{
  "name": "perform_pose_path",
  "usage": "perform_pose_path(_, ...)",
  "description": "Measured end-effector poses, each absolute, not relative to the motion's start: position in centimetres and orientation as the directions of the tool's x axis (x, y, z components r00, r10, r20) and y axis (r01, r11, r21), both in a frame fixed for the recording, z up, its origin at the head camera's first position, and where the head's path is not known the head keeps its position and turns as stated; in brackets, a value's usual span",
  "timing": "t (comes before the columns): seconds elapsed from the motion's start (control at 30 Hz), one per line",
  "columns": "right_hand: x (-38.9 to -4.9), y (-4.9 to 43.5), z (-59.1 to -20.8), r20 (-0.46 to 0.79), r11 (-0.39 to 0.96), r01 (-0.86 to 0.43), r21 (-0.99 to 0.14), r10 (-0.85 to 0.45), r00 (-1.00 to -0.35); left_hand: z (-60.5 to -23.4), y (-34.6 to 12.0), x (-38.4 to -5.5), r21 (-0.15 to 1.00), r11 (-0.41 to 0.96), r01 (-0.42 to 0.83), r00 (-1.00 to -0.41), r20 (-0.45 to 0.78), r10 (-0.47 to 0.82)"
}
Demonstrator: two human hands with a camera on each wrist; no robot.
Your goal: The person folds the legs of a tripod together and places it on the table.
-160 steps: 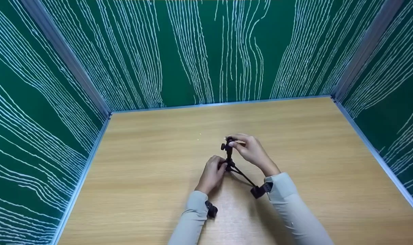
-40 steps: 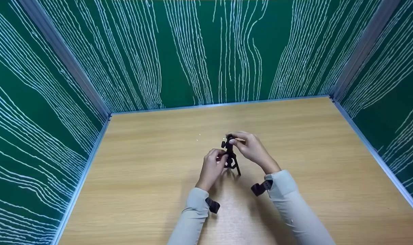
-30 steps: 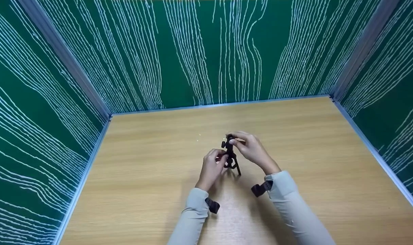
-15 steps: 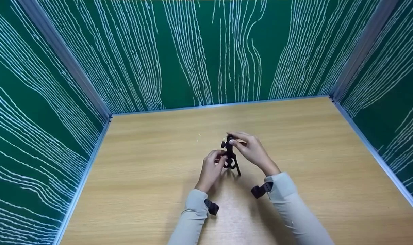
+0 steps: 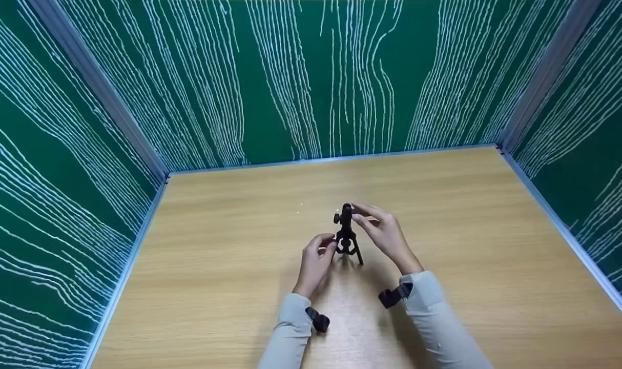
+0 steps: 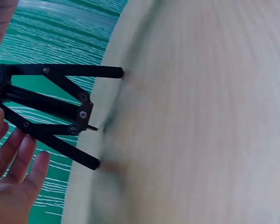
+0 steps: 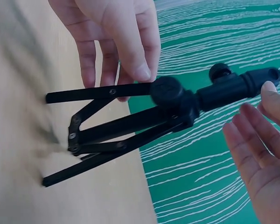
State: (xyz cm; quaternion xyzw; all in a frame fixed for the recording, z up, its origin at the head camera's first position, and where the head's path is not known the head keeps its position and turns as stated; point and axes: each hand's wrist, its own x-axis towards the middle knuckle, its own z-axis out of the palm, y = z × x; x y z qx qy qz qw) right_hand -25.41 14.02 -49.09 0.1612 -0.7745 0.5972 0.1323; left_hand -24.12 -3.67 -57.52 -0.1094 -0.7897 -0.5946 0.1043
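A black tripod [image 5: 346, 223] — slim legs [image 7: 84, 94], riveted braces [image 7: 92, 108], round knob [image 7: 220, 73] — stands on the wood-grain table [image 5: 213, 256]. Left hand [image 5: 313, 261] and right hand [image 5: 387, 234] flank it, fingers apart.

Pale wood-grain tabletop [image 5: 229, 266], a black tripod [image 5: 346, 223] upright on it

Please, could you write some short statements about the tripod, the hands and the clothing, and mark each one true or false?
1. The black tripod stands on the table with its legs spread. True.
2. The right hand is nearer the tripod's top than the left hand is. True.
3. The tripod's knob is down between its legs. False: the knob is on the upper part.
4. The left hand is a tight fist. False: its fingers are extended.
5. The sleeves are red. False: the sleeves are pale grey.
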Motion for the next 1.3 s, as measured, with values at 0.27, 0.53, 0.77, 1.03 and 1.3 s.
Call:
perform_pose_path(0.27,-23.1,14.1,-48.2,0.292,0.281,-0.3,-0.912,-0.071,-0.954,-54.9,-3.7,-21.9,0.955,0.204,0.214,-0.976,0.216,0.01)
perform_pose_path(0.53,-22.7,14.5,-51.0,0.188,0.34,-0.196,-0.92,-0.055,-0.981,-55.8,-3.7,-21.8,0.961,0.204,0.188,-0.981,0.195,-0.015)
perform_pose_path(0.77,-23.7,15.1,-55.3,0.118,0.32,-0.132,-0.938,-0.061,-0.991,-56.3,-3.7,-22.1,0.968,0.173,0.179,-0.983,0.185,-0.016)
perform_pose_path(1.03,-23.4,15.2,-57.4,-0.012,0.306,-0.004,-0.952,-0.052,-0.999,-57.1,-3.7,-22.4,0.975,0.149,0.162,-0.986,0.167,-0.021)
perform_pose_path(1.3,-23.4,14.8,-58.9,-0.018,0.299,0.01,-0.954,-0.023,-1.0,-57.6,-4.0,-22.5,0.989,0.074,0.13,-0.992,0.13,0.005)
